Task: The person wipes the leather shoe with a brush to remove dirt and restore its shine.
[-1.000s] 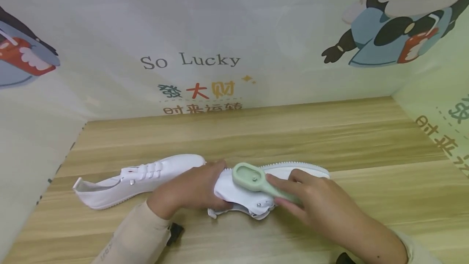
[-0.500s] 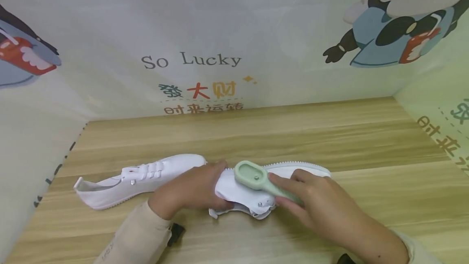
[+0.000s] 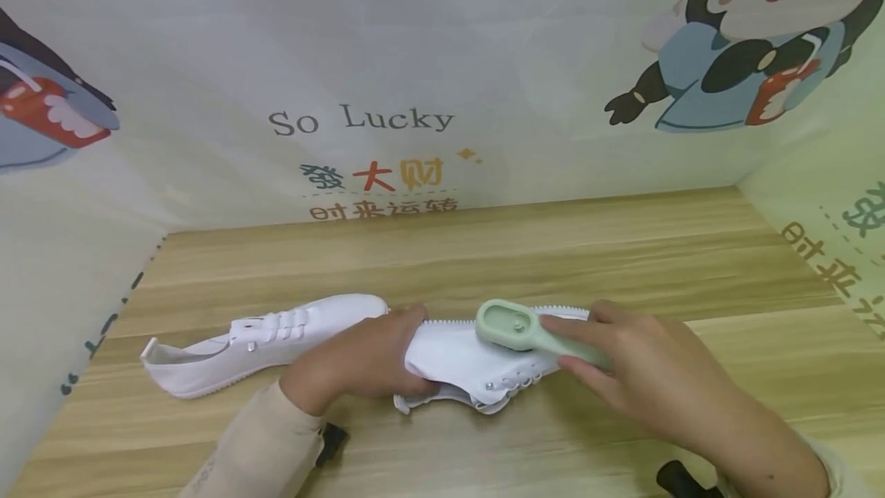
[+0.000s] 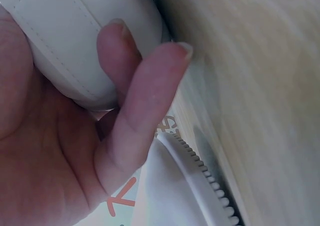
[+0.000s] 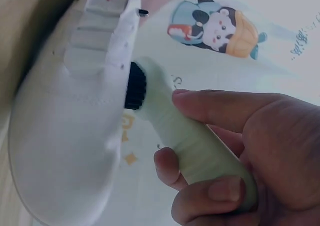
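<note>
My left hand [image 3: 369, 352] grips the heel of a white lace-up shoe [image 3: 442, 352], which lies on its side with its opening toward me. In the left wrist view the stitched heel [image 4: 75, 45] sits in the palm. My right hand [image 3: 643, 363] holds a light green brush [image 3: 508, 325] by its handle, fingers wrapped round it. The brush head lies against the upper side of the shoe, behind the laces. Dark bristles [image 5: 135, 85] show at the shoe's side in the right wrist view. The toe is partly hidden behind the right hand in the head view.
A second white shoe [image 3: 270, 340] stands upright to the left, its toe close to my left hand. The wood-grain tabletop [image 3: 553, 244] is enclosed by a printed backdrop [image 3: 539, 83] behind and at the sides. Dark wrist gear [image 3: 332, 440] shows beneath the left sleeve.
The right hand and brush have slid to the right along the shoe's side, from nearer the heel toward the toe, uncovering the laces. The left hand keeps its hold on the heel.
</note>
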Demonstrator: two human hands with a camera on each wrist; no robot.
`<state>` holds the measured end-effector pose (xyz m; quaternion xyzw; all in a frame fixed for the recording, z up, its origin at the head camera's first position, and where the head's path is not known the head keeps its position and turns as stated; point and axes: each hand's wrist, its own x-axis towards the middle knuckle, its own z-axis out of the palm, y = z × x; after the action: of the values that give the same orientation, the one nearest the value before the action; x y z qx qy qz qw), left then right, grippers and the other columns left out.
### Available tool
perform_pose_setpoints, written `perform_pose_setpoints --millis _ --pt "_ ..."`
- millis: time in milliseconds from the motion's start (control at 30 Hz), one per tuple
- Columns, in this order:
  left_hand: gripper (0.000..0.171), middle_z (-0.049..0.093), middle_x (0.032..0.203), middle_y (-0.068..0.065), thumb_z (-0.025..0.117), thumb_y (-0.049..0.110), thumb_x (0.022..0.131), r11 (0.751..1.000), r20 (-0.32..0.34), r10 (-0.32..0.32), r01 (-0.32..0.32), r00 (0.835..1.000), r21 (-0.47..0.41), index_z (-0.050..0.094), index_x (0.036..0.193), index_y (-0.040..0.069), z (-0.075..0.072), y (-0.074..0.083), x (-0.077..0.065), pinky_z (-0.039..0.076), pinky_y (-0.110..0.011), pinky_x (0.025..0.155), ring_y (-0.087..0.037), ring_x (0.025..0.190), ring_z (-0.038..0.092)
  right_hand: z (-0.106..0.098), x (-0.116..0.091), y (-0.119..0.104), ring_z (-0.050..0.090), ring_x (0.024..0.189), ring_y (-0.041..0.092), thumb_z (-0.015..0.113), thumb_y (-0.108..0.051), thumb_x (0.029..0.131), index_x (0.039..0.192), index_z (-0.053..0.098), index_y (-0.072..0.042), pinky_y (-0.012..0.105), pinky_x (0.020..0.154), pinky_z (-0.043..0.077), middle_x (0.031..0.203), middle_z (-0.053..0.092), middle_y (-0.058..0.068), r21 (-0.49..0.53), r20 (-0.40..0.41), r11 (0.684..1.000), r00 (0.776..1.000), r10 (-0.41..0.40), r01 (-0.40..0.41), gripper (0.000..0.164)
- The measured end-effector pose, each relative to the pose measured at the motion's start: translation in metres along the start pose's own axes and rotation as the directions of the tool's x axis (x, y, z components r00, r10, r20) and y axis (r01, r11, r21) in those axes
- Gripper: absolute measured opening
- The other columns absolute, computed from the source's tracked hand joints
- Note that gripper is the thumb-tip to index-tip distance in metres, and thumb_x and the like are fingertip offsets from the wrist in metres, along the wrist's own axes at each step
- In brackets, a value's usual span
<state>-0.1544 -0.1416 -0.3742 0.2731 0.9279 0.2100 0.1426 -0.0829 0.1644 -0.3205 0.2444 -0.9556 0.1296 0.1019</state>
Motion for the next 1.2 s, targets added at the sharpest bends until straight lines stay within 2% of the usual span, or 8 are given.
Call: perform_pose_setpoints --millis 100,400,633,833,1200 --pt "0.051 0.062 0.093 0.004 0.082 0.037 0.070 1.000 0.007 -0.005 0.005 1.000 -0.004 0.053 0.105 0.015 0.001 -0.001 0.001 0.050 -0.033 0.073 -0.012 0.079 0.057 -0.004 -0.002 0.003 0.038 0.055 0.000 0.079 -0.032 0.085 0.125 0.070 -0.036 0.020 0.049 0.032 0.083 0.060 -0.008 -0.011 0.005 1.000 1.000 0.005 -0.005 0.041" --pt "0.047 0.061 0.093 0.003 0.080 0.033 0.071 1.000 0.022 -0.021 0.021 1.000 -0.006 0.052 0.103 0.014 0.002 0.002 0.001 0.048 -0.033 0.073 -0.013 0.079 0.056 -0.017 -0.007 0.018 0.044 0.060 0.001 0.080 -0.032 0.083 0.123 0.071 -0.035 0.024 0.054 0.038 0.092 0.067 -0.006 -0.020 0.004 1.000 1.000 0.009 -0.009 0.041" --pt "0.047 0.061 0.094 0.005 0.080 0.032 0.070 1.000 0.009 -0.024 0.024 1.000 0.001 0.053 0.105 0.015 -0.001 0.001 0.002 0.048 -0.032 0.072 -0.012 0.079 0.056 -0.026 -0.009 0.026 0.046 0.060 0.003 0.079 -0.035 0.085 0.125 0.070 -0.035 0.027 0.054 0.039 0.096 0.070 -0.003 -0.025 0.030 0.999 0.998 0.047 -0.046 0.041" --pt "0.048 0.062 0.094 0.005 0.080 0.032 0.069 1.000 0.014 -0.023 0.023 1.000 -0.001 0.053 0.105 0.015 0.002 0.000 0.000 0.049 -0.033 0.073 -0.013 0.079 0.056 -0.023 -0.008 0.024 0.049 0.062 0.006 0.078 -0.034 0.086 0.125 0.070 -0.035 0.029 0.056 0.042 0.100 0.071 0.001 -0.002 0.043 0.999 0.998 0.047 -0.047 0.040" --pt "0.050 0.060 0.093 0.005 0.081 0.032 0.068 1.000 0.022 -0.017 0.017 1.000 -0.009 0.052 0.105 0.015 0.000 0.001 0.000 0.048 -0.032 0.072 -0.013 0.078 0.056 -0.006 -0.001 0.011 0.042 0.058 0.001 0.079 -0.031 0.085 0.124 0.071 -0.033 0.021 0.053 0.037 0.088 0.065 -0.005 0.017 -0.012 1.000 1.000 -0.007 0.008 0.039"
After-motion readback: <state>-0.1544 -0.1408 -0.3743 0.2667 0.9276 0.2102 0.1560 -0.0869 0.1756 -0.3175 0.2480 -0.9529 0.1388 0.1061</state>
